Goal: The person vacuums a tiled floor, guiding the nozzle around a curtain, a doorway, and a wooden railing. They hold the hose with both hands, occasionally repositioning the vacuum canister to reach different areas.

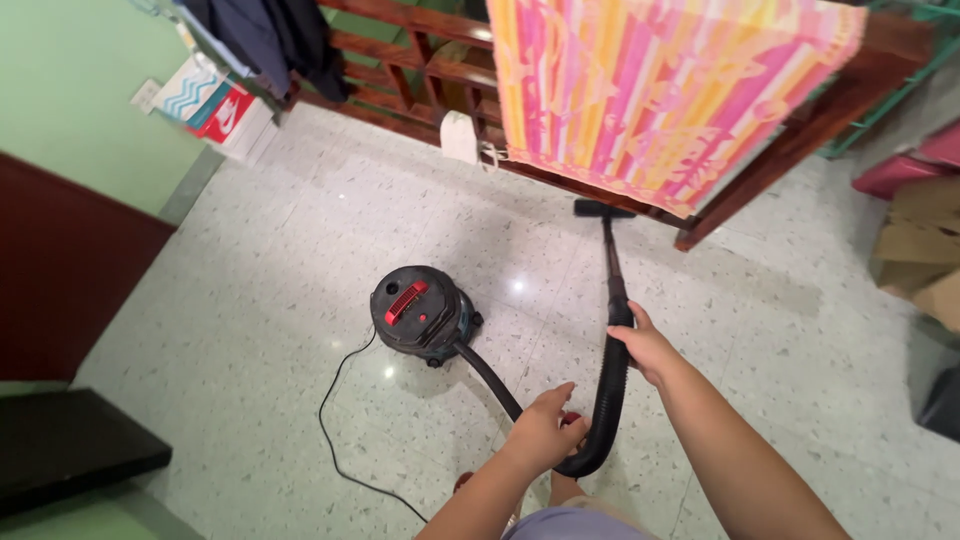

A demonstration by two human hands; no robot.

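Two hands [600,385] on vacuum hose [608,400]

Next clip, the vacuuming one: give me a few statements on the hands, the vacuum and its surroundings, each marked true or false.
1. The right hand grips the black wand partway up. True.
2. The left hand rests on the canister's red handle. False: it holds the black hose near its bend, apart from the canister vacuum.
3. The floor nozzle sits at the edge of the wooden bed frame, below the striped pink and yellow cloth. True.
4. The canister lies tipped on its side. False: it stands upright on the speckled floor.
5. A black power cord trails across the floor from the canister. True.
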